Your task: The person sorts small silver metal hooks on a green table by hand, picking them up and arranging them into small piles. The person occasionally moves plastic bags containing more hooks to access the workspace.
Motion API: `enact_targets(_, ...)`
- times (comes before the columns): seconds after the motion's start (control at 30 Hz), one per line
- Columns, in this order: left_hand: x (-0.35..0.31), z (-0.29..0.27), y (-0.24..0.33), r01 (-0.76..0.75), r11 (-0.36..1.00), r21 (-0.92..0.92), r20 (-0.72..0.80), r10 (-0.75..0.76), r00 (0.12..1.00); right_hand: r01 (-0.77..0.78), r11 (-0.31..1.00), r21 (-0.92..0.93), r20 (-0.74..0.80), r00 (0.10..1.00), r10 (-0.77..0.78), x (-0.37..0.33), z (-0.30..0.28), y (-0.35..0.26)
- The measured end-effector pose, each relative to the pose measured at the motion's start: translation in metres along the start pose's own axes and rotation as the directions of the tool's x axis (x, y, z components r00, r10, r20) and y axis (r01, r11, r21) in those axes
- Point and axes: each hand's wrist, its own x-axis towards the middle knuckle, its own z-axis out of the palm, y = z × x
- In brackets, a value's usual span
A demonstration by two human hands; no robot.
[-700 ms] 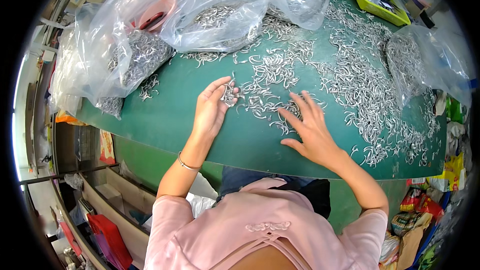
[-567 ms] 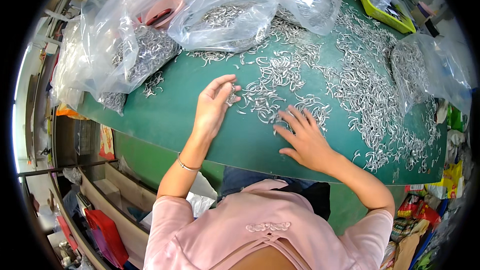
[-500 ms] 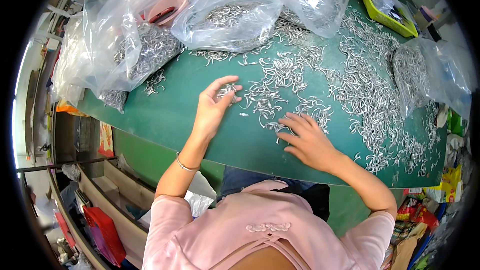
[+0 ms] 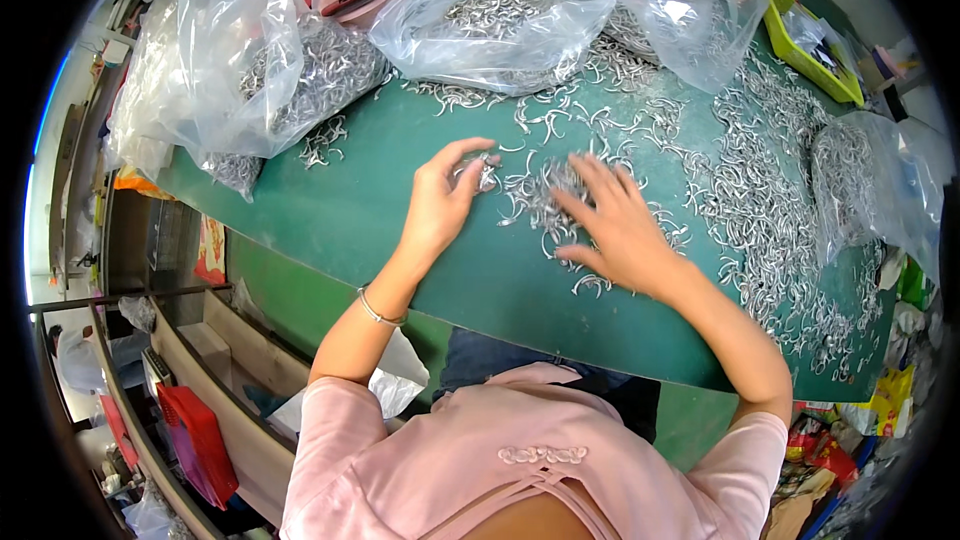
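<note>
My left hand (image 4: 437, 202) is curled with thumb and fingers around a few small curved silvery metal pieces (image 4: 487, 176), held just left of a loose heap. Over that heap (image 4: 520, 192) my right hand (image 4: 628, 232) lies with fingers spread and slightly blurred, touching or just above the metal pieces. Whether anything is under its palm is hidden. All of this rests on a green tabletop (image 4: 480, 270).
A broad spread of the same pieces (image 4: 770, 230) covers the table's right side. Clear plastic bags of pieces stand at the far side (image 4: 490, 20), far left (image 4: 320, 65) and right (image 4: 845, 180). A pink bowl (image 4: 385, 0) and yellow-green basket (image 4: 800, 55) stand behind.
My right hand has moved away from the near edge, onto the heap, and the pieces there lie bunched closer to my left hand. My left hand still holds its pieces. The view has shifted slightly.
</note>
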Motion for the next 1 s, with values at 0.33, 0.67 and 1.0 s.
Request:
enact_targets(0.33,-0.016,-0.013,0.010,0.052,0.872,-0.487,0.088,-0.010,0.996,-0.098,0.995,0.006,-0.042,0.994,0.098,-0.072,-0.029,0.024)
enact_targets(0.67,-0.039,0.020,0.024,-0.477,0.698,0.534,0.454,0.239,0.858,-0.152,0.974,0.170,0.060,0.988,0.144,-0.047,-0.030,-0.029)
enact_targets(1.0,-0.065,0.003,0.010,-0.424,0.603,0.675,0.408,0.173,0.896,-0.381,0.900,-0.213,-0.107,0.924,0.366,-0.075,-0.011,0.000)
